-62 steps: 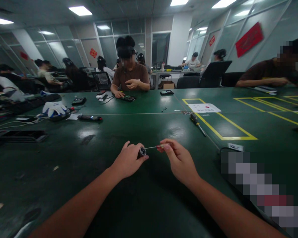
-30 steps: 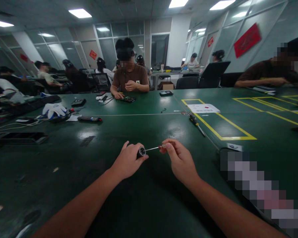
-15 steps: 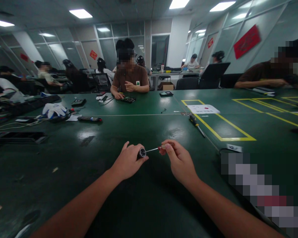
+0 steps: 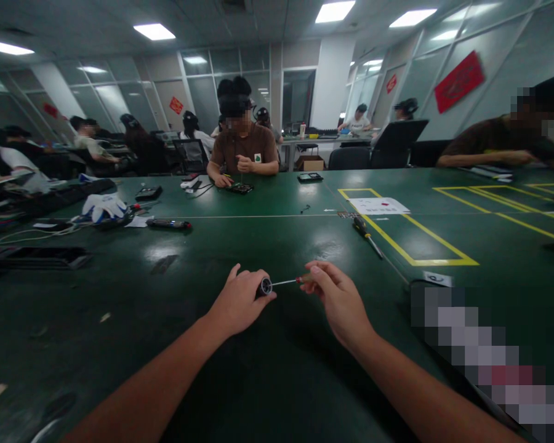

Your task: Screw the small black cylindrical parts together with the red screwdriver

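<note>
My left hand (image 4: pixel 240 299) is closed around a dark cylindrical part (image 4: pixel 264 286) with a pale ring at its end, which faces right. Most of that part is hidden in my palm. Between thumb and fingers, my right hand (image 4: pixel 339 295) grips a screwdriver (image 4: pixel 300 280) with a reddish, partly see-through handle. Its thin metal shaft points left and the tip meets the ringed end of the part; how deep it sits I cannot tell. Both hands are held above the green table (image 4: pixel 258 381).
A yellow-and-black screwdriver (image 4: pixel 368 236) lies beyond my right hand, near a paper sheet (image 4: pixel 381 205). Left of centre are a dark pen-shaped tool (image 4: pixel 168 224) and white gloves (image 4: pixel 104 207). Across the table a person (image 4: pixel 244 147) works on a device (image 4: pixel 239 187).
The fingers of my right hand have shifted around the screwdriver handle, and the thumb has changed position. My left hand and the cylindrical part stay nearly still. The view has tipped slightly.
</note>
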Motion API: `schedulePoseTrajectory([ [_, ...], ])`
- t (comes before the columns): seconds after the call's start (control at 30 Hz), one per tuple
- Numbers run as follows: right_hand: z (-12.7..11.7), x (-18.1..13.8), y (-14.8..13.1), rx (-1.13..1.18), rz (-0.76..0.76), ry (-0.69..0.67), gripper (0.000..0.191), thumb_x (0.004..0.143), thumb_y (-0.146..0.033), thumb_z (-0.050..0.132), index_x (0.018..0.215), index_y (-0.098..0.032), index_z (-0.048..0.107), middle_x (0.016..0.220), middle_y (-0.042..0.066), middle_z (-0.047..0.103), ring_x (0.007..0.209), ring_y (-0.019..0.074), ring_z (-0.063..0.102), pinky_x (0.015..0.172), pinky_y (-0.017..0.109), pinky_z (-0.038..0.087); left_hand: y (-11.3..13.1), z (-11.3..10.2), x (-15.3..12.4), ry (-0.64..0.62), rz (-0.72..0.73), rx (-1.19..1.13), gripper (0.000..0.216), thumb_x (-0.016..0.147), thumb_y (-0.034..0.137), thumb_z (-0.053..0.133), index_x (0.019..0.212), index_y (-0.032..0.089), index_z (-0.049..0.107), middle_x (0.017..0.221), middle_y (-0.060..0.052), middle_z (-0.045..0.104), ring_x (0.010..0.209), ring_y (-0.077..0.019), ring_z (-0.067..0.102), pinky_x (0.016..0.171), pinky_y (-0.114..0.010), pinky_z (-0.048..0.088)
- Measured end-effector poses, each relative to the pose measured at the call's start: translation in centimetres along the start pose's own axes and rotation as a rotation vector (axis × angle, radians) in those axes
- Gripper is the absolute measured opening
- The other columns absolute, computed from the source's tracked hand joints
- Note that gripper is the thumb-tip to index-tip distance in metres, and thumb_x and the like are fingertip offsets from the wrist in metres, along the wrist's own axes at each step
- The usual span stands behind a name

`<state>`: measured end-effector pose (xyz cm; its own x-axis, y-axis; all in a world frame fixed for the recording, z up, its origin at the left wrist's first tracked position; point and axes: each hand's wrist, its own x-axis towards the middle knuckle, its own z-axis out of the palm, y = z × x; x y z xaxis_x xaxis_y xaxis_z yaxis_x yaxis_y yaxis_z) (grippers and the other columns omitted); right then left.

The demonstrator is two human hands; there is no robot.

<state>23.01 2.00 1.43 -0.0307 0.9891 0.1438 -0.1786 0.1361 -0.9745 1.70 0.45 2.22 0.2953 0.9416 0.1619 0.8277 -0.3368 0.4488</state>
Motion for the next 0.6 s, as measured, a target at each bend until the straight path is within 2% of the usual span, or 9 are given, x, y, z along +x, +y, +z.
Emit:
schedulePoseTrajectory([
  [0.13,0.1,-0.1,0.5,-0.025,-0.021,-0.002,0.033,0.088,-0.053,0.072,0.097,-0.021,0.075,0.088,0.005,0.073,0.081,0.0202,0.065,0.082,0.037,0.052,0.0,0.1,-0.1,-0.025,0.016,0.014,0.011,0.096,0.033,0.062,0.094,0.022,0.060,0.091,0.001,0.066,0.095,-0.0221,0.062,0.121,-0.064,0.021],
  [0.23,0.0,0.1,0.9,-0.024,-0.008,-0.013,0.035,0.088,-0.055,0.071,0.098,-0.022,0.075,0.089,0.005,0.072,0.082,0.0205,0.065,0.083,0.038,0.053,0.0,0.1,-0.2,-0.048,0.032,0.029,0.011,0.096,0.033,0.062,0.095,0.022,0.060,0.092,0.001,0.067,0.096,-0.0225,0.062,0.120,-0.065,0.021],
  [0.3,-0.1,0.3,1.1,0.073,0.077,-0.006,0.033,0.087,-0.054,0.071,0.094,-0.022,0.073,0.084,0.004,0.069,0.077,0.0196,0.064,0.079,0.037,0.054,0.0,0.1,-0.1,-0.046,0.053,0.048,0.010,0.096,0.032,0.062,0.096,0.022,0.060,0.093,0.001,0.067,0.096,-0.0226,0.061,0.120,-0.065,0.021],
  [0.43,-0.6,1.1,1.2,0.322,0.368,-0.036,0.028,0.089,-0.047,0.068,0.079,-0.021,0.066,0.064,-0.001,0.055,0.057,0.0160,0.053,0.068,0.038,0.055,0.0,0.0,0.1,-0.009,0.076,0.059,0.009,0.097,0.031,0.061,0.097,0.022,0.060,0.095,0.000,0.067,0.096,-0.0222,0.061,0.122,-0.064,0.019],
  [0.5,-0.7,1.2,1.2,0.338,0.322,0.000,0.026,0.090,-0.045,0.068,0.081,-0.021,0.067,0.067,-0.001,0.056,0.059,0.0156,0.053,0.068,0.037,0.055,-0.1,0.0,0.2,-0.012,0.055,0.049,0.011,0.096,0.033,0.062,0.097,0.022,0.060,0.094,0.000,0.067,0.096,-0.0225,0.062,0.121,-0.065,0.020],
  [0.6,-0.5,0.9,1.1,0.219,0.124,0.056,0.028,0.088,-0.049,0.070,0.089,-0.021,0.069,0.079,0.002,0.064,0.070,0.0173,0.060,0.072,0.035,0.055,-0.3,0.1,0.2,-0.027,0.023,0.028,0.013,0.096,0.036,0.061,0.095,0.022,0.061,0.091,0.000,0.067,0.094,-0.0229,0.063,0.121,-0.066,0.020],
])
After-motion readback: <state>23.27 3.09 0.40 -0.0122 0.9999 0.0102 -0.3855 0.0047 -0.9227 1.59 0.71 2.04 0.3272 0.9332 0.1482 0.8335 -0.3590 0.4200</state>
